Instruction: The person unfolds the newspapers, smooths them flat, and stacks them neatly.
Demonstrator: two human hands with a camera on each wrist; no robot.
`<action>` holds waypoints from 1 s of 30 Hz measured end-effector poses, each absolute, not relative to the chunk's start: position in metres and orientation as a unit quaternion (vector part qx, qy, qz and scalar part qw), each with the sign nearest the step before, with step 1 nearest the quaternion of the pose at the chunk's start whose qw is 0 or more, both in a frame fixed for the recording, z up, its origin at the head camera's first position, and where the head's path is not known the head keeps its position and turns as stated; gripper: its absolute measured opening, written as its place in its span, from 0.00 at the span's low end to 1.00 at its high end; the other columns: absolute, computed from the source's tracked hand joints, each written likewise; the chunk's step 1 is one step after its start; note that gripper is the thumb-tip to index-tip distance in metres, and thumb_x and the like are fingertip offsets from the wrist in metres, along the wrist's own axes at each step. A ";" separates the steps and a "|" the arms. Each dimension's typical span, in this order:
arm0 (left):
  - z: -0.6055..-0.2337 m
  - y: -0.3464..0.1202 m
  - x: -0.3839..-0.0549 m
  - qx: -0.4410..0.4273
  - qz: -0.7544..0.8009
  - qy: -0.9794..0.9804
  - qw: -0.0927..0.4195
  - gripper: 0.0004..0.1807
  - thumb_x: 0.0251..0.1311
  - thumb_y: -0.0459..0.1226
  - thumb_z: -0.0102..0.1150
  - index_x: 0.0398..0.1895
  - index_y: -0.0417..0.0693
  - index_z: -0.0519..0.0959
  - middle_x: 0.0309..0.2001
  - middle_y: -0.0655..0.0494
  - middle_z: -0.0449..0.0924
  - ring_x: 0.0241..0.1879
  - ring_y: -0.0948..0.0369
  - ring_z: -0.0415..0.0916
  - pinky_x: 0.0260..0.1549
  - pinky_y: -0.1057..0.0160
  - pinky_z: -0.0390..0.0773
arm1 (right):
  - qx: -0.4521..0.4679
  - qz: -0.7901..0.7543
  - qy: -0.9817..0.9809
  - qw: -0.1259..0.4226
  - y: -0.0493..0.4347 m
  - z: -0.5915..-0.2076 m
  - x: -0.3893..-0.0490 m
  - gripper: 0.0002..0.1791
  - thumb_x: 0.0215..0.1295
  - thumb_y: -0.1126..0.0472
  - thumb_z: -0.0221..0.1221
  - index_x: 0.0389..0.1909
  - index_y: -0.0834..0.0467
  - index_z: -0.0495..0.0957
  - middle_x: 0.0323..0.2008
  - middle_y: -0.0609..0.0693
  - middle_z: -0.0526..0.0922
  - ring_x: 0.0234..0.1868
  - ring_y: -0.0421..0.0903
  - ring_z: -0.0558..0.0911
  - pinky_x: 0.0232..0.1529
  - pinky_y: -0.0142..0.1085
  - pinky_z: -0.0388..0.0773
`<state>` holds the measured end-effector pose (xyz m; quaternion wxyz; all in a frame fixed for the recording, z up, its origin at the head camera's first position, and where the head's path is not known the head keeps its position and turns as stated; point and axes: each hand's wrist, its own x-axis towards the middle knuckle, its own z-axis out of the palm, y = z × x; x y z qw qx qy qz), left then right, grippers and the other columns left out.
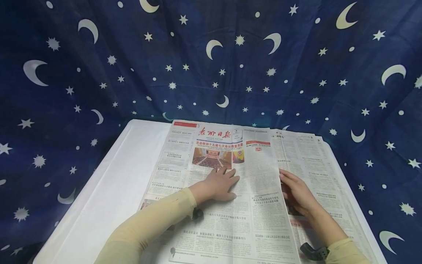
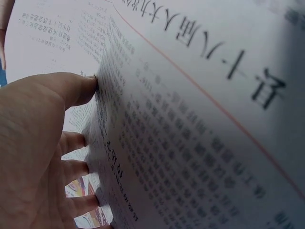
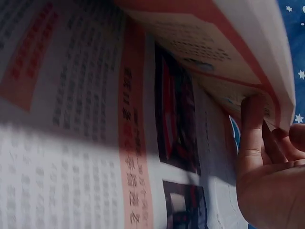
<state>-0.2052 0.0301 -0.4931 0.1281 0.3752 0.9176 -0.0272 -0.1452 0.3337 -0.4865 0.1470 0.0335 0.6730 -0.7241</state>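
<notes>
A newspaper (image 1: 227, 205) with a red masthead and a photo of a hall lies over other printed sheets. My left hand (image 1: 220, 184) rests flat on its front page with the fingers spread, just below the photo; in the left wrist view the fingertips touch the paper. At the right edge of the top page, my right hand (image 1: 298, 192) pinches the paper. The right wrist view shows the fingers (image 3: 252, 126) under the lifted page (image 3: 224, 57), with the thumb at its edge. Beneath it lies another page (image 3: 95, 119) with pictures and a pink headline strip.
More newspaper sheets (image 1: 316, 165) lie to the right, under the front page. A white table (image 1: 112, 183) shows on the left side. Behind and around it hangs a dark blue cloth (image 1: 197, 55) with moons and stars. Dark bands sit at both wrists.
</notes>
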 end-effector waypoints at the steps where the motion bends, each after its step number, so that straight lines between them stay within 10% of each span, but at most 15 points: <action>1: -0.493 0.030 -0.205 0.375 -0.028 0.918 0.128 0.41 0.68 0.64 0.50 0.81 0.64 0.58 0.81 0.56 0.51 0.78 0.45 0.51 0.71 0.39 0.58 | 0.031 -0.730 0.666 0.148 0.332 -0.486 -0.145 0.32 0.82 0.47 0.47 0.78 0.59 0.60 0.53 0.48 0.83 0.46 0.41 0.85 0.43 0.35 0.85; 30: -0.495 0.031 -0.206 0.371 -0.029 0.919 0.130 0.42 0.67 0.65 0.49 0.82 0.65 0.57 0.82 0.59 0.50 0.78 0.46 0.50 0.72 0.39 0.57 | 0.006 -0.812 0.559 0.166 0.318 -0.493 -0.140 0.28 0.85 0.51 0.42 0.79 0.57 0.58 0.57 0.50 0.77 0.52 0.42 0.83 0.47 0.31 0.83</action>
